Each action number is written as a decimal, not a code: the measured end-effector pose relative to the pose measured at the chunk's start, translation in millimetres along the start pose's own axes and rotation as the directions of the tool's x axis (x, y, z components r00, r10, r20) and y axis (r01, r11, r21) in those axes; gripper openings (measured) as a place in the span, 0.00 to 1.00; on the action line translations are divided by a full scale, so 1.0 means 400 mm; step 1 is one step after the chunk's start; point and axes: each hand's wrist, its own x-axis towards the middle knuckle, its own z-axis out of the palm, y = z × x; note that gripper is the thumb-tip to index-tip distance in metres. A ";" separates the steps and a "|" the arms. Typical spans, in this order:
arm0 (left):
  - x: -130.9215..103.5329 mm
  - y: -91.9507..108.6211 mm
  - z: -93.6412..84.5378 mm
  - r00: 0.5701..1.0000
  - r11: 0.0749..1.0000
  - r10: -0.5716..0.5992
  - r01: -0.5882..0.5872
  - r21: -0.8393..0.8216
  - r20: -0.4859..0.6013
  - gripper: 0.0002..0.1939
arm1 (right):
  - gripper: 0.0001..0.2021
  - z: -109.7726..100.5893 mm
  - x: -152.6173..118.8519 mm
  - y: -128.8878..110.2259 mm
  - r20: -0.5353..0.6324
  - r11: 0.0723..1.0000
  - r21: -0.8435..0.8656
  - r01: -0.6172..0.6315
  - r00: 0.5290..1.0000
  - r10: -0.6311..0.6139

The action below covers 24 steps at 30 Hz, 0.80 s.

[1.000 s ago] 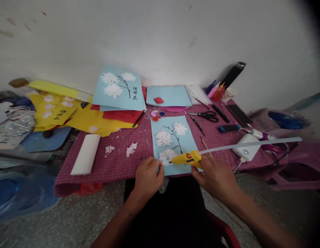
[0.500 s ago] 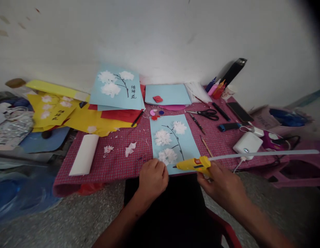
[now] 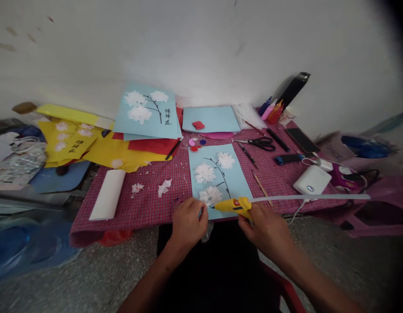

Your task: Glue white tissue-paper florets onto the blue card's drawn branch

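My right hand [image 3: 265, 228] is wrapped round a yellow glue gun [image 3: 232, 205] with a long white glue stick [image 3: 305, 197] out of its back. The gun's nozzle points left, close to the lowest white paper flower [image 3: 210, 196] on a light blue sheet [image 3: 239, 181]. Two more white flowers and a dark drawn branch are on that sheet. At its lower left edge, my left hand [image 3: 189, 220] has its fingers bent in, thumb and fingertips near the nozzle; what they hold, if anything, is too small to name.
On the checked tablecloth [image 3: 156, 213] are scissors [image 3: 262, 143], a pencil [image 3: 260, 184], a white folded paper [image 3: 107, 195] and paper scraps. A finished-looking flower card [image 3: 146, 113] stands behind. A white power bank [image 3: 312, 180] and a phone [image 3: 302, 140] are at the right.
My right hand and the glue gun have moved left, bringing the nozzle nearer to my left hand. My left hand has shifted slightly left, its thumb now apart from the knuckles.
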 end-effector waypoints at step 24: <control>0.012 -0.001 -0.007 0.999 0.999 -0.026 0.025 0.026 0.036 0.07 | 0.07 0.001 0.016 0.004 0.073 0.998 0.060 0.019 0.997 -0.024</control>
